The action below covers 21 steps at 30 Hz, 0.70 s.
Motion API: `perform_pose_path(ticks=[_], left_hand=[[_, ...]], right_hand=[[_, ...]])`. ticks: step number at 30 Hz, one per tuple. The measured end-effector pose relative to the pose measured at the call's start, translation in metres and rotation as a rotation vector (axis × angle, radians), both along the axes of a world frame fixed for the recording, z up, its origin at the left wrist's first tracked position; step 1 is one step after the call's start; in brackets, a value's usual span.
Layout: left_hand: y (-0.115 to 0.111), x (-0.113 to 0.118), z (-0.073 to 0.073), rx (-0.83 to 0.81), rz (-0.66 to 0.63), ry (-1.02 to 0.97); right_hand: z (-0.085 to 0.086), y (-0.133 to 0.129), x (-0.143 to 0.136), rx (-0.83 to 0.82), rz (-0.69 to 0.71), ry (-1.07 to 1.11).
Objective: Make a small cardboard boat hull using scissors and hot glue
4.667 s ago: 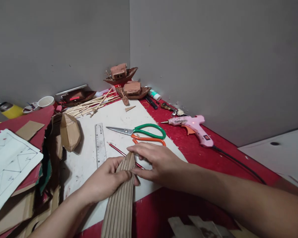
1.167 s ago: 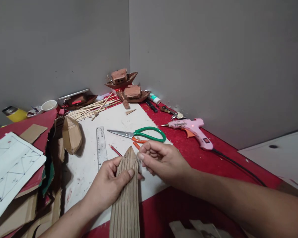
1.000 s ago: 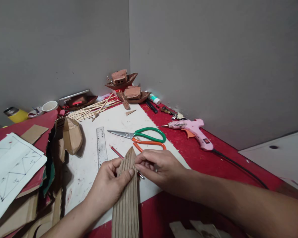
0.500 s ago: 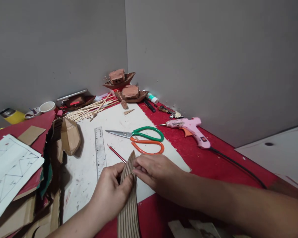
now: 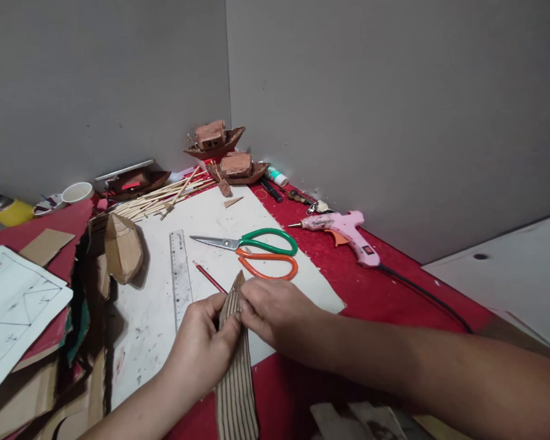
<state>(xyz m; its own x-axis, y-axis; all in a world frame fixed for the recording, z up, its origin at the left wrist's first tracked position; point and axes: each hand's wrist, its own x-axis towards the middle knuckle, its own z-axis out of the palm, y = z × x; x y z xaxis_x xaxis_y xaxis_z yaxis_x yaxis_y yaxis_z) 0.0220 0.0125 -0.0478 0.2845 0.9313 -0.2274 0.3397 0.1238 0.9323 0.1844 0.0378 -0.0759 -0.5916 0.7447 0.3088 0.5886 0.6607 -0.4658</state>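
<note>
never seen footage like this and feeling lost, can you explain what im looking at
There is no machine here: these are a person's bare hands, seen by a camera worn on the head, looking forward and down. The left hand grips a ridged brown strip; the right hand has its fingers at the strip's edge, near its pointed tip. Beyond, on a white sheet, lie a ruler, pencil and scissors. The glue gun is to the right, with model boats farther back.

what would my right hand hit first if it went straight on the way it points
Your right hand would meet the ridged cardboard strip first; its fingers are right at the strip's edge, near the pointed tip. The left hand seems next in line, though depth is unclear.
</note>
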Motion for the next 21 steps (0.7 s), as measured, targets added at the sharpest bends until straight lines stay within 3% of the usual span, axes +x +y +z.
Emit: perform_pose_path(ticks=[4,7,10,12,21], left_hand=[[0.003,-0.001,0.001,-0.134,0.058,-0.168],[0.007,-0.005,0.002,-0.233,0.086,-0.319],[0.011,-0.008,0.003,-0.269,0.091,-0.419],[0.012,-0.008,0.003,-0.276,0.074,-0.449],[0.012,-0.008,0.002,-0.171,0.126,-0.39]], right_hand=[[0.01,0.014,0.006,-0.211,-0.166,0.256],[0.018,0.021,0.008,-0.513,-0.253,0.544],[0.019,0.022,0.006,-0.875,-0.213,0.691],[0.016,0.021,0.004,-1.007,-0.164,0.714],[0.018,0.019,0.002,-0.998,-0.135,0.747]])
